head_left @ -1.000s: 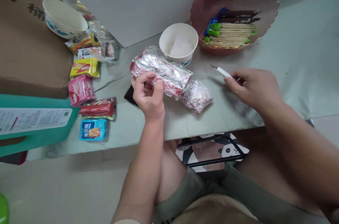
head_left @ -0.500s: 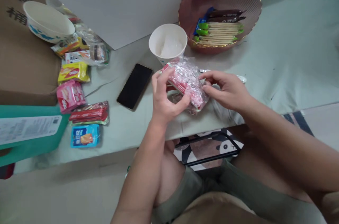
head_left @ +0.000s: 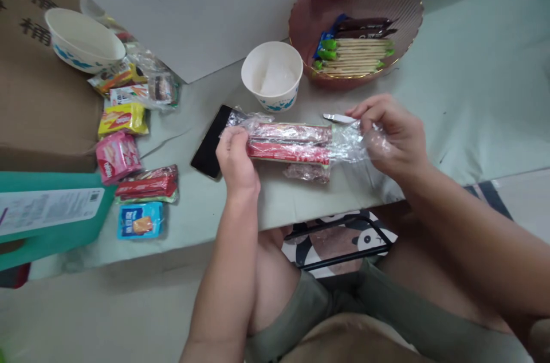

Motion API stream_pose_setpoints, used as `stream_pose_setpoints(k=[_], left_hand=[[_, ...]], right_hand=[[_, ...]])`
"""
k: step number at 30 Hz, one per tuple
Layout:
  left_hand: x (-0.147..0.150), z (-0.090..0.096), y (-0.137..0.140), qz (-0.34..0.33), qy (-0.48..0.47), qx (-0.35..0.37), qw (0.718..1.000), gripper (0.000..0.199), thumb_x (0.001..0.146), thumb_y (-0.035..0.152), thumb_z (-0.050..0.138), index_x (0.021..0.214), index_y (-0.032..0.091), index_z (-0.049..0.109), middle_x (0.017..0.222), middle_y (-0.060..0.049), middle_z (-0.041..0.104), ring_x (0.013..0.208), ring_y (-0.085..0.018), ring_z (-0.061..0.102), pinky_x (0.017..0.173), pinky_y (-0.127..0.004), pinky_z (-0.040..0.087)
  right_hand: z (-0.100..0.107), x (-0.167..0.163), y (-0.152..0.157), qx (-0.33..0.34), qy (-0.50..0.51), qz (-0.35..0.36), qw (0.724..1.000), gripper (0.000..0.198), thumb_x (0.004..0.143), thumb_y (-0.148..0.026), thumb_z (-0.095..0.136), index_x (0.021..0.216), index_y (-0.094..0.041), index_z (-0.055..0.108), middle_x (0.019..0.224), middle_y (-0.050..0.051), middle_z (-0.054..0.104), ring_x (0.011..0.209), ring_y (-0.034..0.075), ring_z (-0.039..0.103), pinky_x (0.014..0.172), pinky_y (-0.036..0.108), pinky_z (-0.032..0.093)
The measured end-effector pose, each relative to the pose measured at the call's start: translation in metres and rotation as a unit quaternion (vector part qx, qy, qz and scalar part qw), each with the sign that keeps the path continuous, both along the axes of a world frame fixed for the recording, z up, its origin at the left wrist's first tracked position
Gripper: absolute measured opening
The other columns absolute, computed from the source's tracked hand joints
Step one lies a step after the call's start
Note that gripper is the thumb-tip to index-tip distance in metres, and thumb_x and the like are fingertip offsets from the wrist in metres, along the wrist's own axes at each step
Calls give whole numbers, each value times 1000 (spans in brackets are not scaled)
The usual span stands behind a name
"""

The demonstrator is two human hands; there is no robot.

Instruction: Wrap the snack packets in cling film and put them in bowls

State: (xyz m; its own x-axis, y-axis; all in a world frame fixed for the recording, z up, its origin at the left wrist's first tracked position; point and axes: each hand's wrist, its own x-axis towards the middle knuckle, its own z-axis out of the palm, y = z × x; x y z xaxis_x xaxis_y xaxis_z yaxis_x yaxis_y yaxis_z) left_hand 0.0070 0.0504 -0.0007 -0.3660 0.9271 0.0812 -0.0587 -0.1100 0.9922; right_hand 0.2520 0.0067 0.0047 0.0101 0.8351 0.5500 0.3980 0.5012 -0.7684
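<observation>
Between my hands, over the table's front edge, lies a red snack pack (head_left: pixel 292 148) in clear plastic wrap. My left hand (head_left: pixel 236 160) grips its left end, fingers closed round the wrap. On the other side, my right hand (head_left: pixel 395 134) is closed on the loose clear wrap (head_left: pixel 350 142) at the pack's right end, which is stretched out. Below the pack, another small wrapped piece (head_left: pixel 307 173) shows in part. A white-handled knife (head_left: pixel 339 118) lies just behind, partly covered by my right hand. The phone (head_left: pixel 210 142) lies beside my left hand, partly covered by wrap.
A white paper bowl (head_left: pixel 272 74) stands behind the pack. Right of it, a pink ribbed bowl (head_left: pixel 406 36) holds green-tipped sticks and dark packets. At left are several snack packets (head_left: pixel 122 119), another paper bowl (head_left: pixel 86 45), a cardboard box (head_left: pixel 47 105) and a green box (head_left: pixel 55 248).
The pack has turned from slanted to lying level and flat. My left hand has moved left, and my right hand has moved right and pulled the wrap outward.
</observation>
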Motion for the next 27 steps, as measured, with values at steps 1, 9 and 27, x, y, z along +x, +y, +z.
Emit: stream_pose_setpoints(k=[1,9,27], left_hand=[[-1,2,0,12,-14,-1,1000,13,69,23,60,59,19,52,64,3,47,66,-10,46,64,-22,38],[-8,5,-2,1,-39,-67,997,12,66,22,62,61,19,51,63,5,45,60,-9,40,56,-23,31],[-11,-10,3,-119,81,-46,989,18,77,30,71,73,21,57,68,4,51,64,-11,47,61,-23,39]], right_hand=[[-1,1,2,2,14,-21,1000,16,83,-11,58,74,-23,52,91,3,63,91,20,68,85,39,54],[-12,12,13,-32,-13,-149,988,16,71,-8,49,72,-24,52,90,4,62,92,21,64,85,40,50],[-12,-13,13,-89,-150,34,984,67,81,-32,69,145,-27,51,143,13,56,130,31,56,105,49,51]])
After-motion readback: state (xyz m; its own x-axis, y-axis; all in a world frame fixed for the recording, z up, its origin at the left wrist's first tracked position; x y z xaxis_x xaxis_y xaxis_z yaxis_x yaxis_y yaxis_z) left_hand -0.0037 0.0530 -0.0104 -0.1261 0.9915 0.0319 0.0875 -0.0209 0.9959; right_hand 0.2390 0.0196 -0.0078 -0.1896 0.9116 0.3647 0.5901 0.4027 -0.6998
